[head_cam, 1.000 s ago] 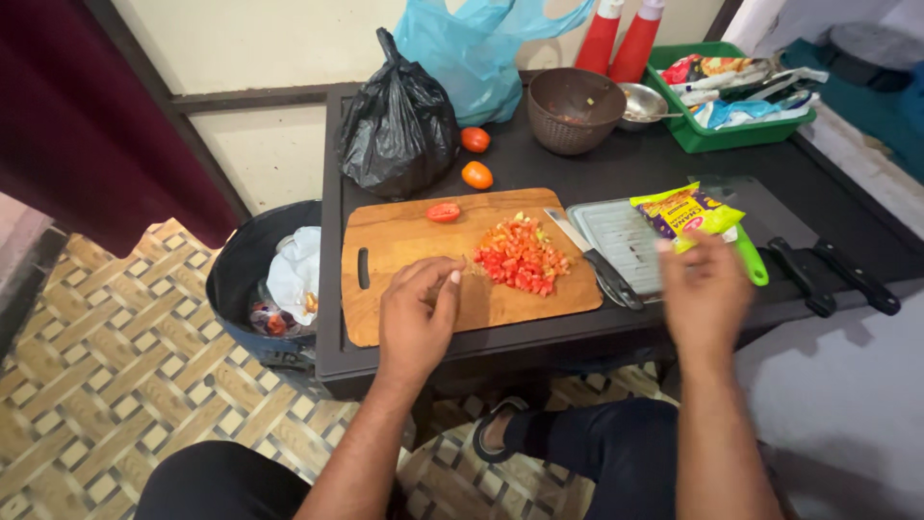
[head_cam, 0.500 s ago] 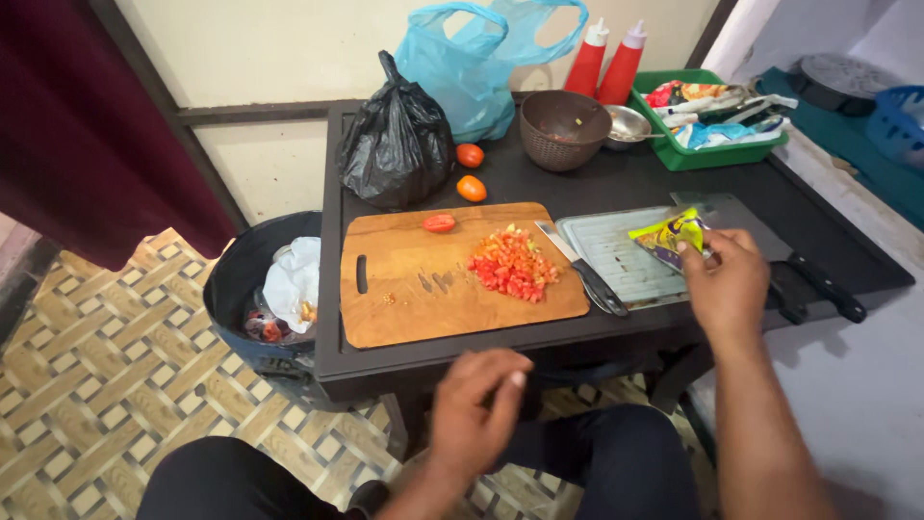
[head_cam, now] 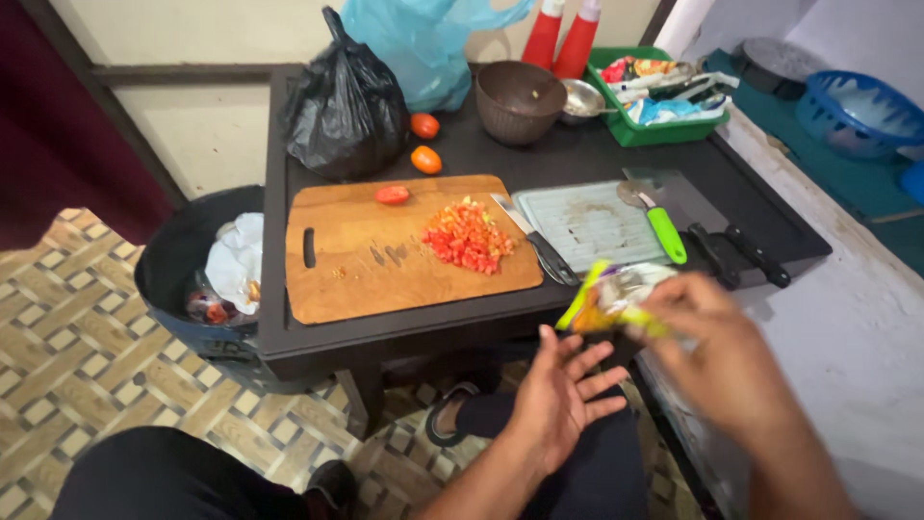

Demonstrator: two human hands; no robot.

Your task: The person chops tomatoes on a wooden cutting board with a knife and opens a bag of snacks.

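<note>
My right hand (head_cam: 717, 351) holds a small yellow and clear packet (head_cam: 616, 297) in front of the table's near edge. My left hand (head_cam: 563, 393) is open, palm up, just below the packet, fingers spread and reaching toward it. On the dark table (head_cam: 577, 154) lies a wooden cutting board (head_cam: 366, 260) with a pile of chopped tomato (head_cam: 468, 237) and one tomato piece (head_cam: 392, 195). A knife (head_cam: 535, 243) rests at the board's right edge beside a grey cutting mat (head_cam: 589, 223).
A green-handled peeler (head_cam: 658, 223), two black-handled knives (head_cam: 741, 256), two whole tomatoes (head_cam: 424, 143), a black bag (head_cam: 344, 108), a blue bag (head_cam: 421, 39), a brown bowl (head_cam: 520, 100) and a green tray (head_cam: 654, 96) sit on the table. A dark bin (head_cam: 197, 270) stands left.
My right hand lifted the packet off the mat and brought it down toward me. My left hand left the board, dropped below the table edge and opened under the packet.
</note>
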